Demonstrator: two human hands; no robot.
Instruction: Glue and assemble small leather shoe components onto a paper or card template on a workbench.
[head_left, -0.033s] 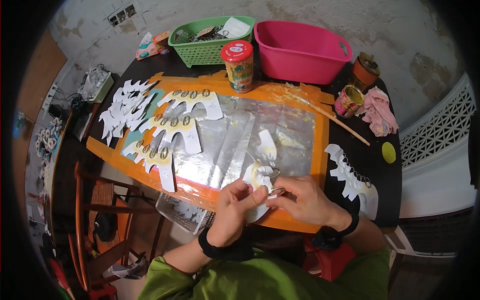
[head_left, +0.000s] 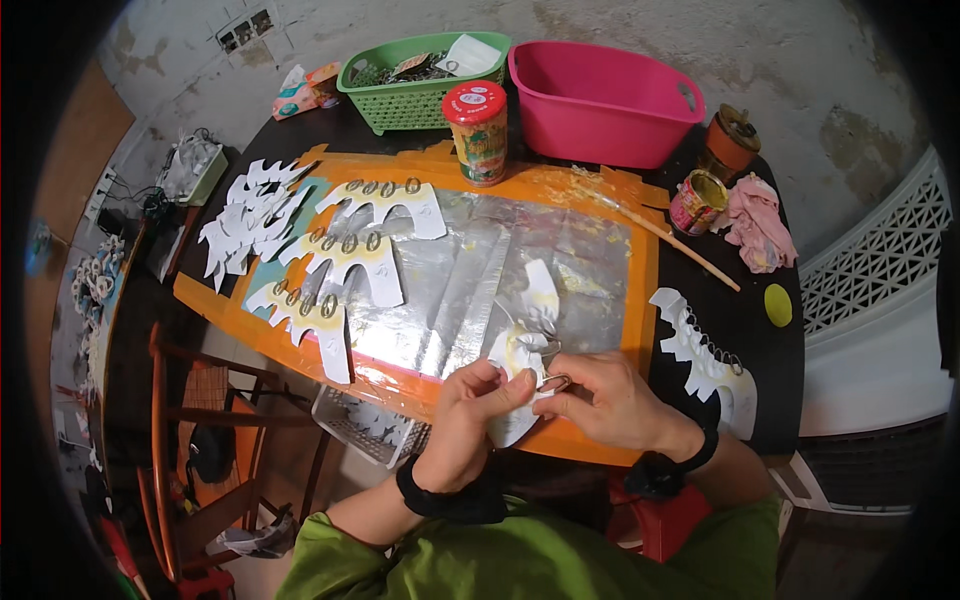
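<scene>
My left hand [head_left: 468,408] pinches a white cut-out piece [head_left: 512,428] with yellowish smears, low over the near edge of the covered work area. On its right side, my right hand [head_left: 615,400] grips an oval metal ring [head_left: 557,382] between thumb and fingers, at the edge of the piece. A second ring shows just above, partly hidden by the white material. One pale strip [head_left: 540,290] with a yellow smear reaches beyond my hands; whether it joins the held piece I cannot tell.
Left lie white pieces with rings [head_left: 370,275] and a white stack [head_left: 255,215]. Another ringed piece [head_left: 735,390] lies right. Behind are a green basket [head_left: 420,105], red-lidded jar [head_left: 478,140], pink basin [head_left: 605,120], open can [head_left: 697,200], stick [head_left: 690,255] and pink cloth [head_left: 757,225].
The white piece has shifted very slightly between my fingers. Both hands stay in nearly the same place.
</scene>
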